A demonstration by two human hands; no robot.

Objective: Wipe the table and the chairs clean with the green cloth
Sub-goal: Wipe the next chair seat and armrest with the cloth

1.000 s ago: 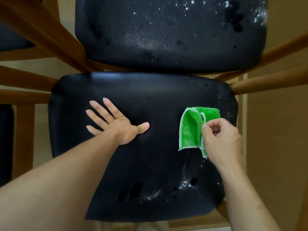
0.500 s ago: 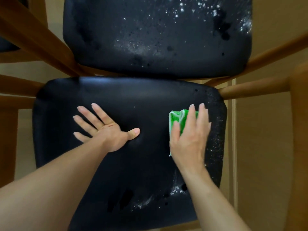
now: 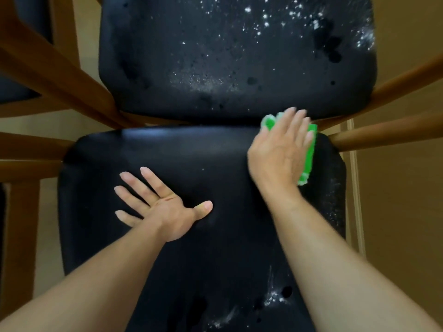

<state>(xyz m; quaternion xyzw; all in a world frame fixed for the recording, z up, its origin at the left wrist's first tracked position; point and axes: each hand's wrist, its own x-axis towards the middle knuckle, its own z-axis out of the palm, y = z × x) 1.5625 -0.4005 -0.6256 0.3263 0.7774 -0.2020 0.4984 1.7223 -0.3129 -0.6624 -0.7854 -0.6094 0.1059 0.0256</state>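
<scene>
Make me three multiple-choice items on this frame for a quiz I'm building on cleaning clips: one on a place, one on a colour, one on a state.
1. Where on the near seat is the cloth?
A. far right corner
B. near left corner
C. dead centre

2. What colour is the cloth?
A. blue
B. green
C. white

3. How does the left hand lie?
A. in a fist
B. pinching the cloth
C. flat, fingers spread

Answers:
1. A, since the cloth shows under the right hand at the seat's far right corner.
2. B, as bright green shows around the fingers.
3. C, because the palm rests on the seat with straight, splayed fingers.
</scene>
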